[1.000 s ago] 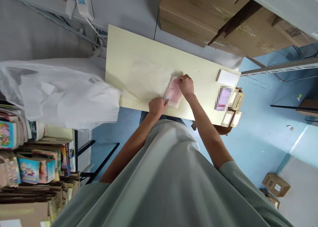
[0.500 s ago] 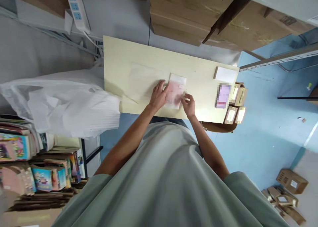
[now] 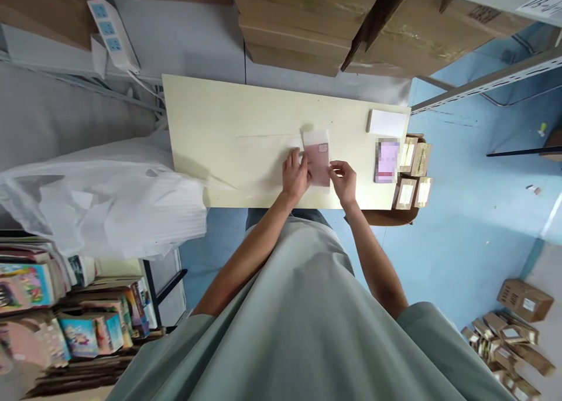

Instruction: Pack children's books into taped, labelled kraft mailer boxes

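A flat pink item with a small pale rounded square near its top lies in a translucent white sleeve on the cream table. My left hand rests over the item's left edge, fingers bent and somewhat apart, holding nothing. At the right edge of the sleeve, my right hand pinches the wrapping between thumb and fingertips. From the item, a thin clear sheet extends left across the table.
A white box and a pixelated purple item sit at the table's right end. Left of the table bulges a white plastic bag. Cardboard boxes stand behind; a power strip is at upper left.
My left hand has moved right, further over the pink item. The sleeve now lies straighter, and the pink colour shows more clearly through it. The whole view has shifted slightly.
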A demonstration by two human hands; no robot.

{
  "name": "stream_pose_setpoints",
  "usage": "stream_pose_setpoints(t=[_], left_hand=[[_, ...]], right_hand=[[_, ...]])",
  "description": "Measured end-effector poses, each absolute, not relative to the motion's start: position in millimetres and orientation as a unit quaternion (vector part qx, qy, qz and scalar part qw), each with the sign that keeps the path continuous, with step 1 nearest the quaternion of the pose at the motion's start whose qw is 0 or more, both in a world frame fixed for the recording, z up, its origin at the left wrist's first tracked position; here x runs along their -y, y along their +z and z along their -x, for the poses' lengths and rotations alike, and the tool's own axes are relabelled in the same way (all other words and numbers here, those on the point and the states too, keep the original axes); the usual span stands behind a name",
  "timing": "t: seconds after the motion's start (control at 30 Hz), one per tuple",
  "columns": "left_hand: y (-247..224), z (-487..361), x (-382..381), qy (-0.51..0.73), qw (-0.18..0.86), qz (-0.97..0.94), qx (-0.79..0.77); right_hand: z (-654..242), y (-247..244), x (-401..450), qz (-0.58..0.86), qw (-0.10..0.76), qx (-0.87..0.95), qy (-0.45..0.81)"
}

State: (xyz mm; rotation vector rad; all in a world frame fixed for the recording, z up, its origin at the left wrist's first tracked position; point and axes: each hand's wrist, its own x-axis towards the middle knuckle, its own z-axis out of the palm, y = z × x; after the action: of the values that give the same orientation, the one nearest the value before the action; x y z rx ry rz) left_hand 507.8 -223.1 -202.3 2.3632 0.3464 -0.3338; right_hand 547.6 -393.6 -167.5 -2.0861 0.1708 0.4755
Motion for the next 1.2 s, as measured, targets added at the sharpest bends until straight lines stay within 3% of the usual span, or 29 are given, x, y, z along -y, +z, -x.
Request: stream_pose_setpoints(t=[0.37,0.57,0.67,0.83,1.0,1.2], left_hand=[[-218,-447,114,-0.134,0.356,-0.921,-0.084],[-232,-428,87,-0.136,0.393,-0.904,-0.094],[-234,-427,87,-0.146,0.389,-0.905,-0.094],[-237,-431,96,-0.136,0.360,-0.918,-0.097],[-240,-443,113,-0.112,0.360,-0.923,-0.081],[-240,-457,136,-0.116,0.368,-0.920,-0.066]], right_hand=[[-517,-168,304,0.880,0.400,0.064,0.246],[-504,-202,254,0.918,0.232,0.139,0.289],[-498,-214,246,0.926,0.191,0.177,0.274],[-499,-219,273,0.914,0.253,0.195,0.251],[-510,-227,323,0.915,0.361,0.081,0.162],[-516,-245,355,0.802,0.533,-0.073,0.259]])
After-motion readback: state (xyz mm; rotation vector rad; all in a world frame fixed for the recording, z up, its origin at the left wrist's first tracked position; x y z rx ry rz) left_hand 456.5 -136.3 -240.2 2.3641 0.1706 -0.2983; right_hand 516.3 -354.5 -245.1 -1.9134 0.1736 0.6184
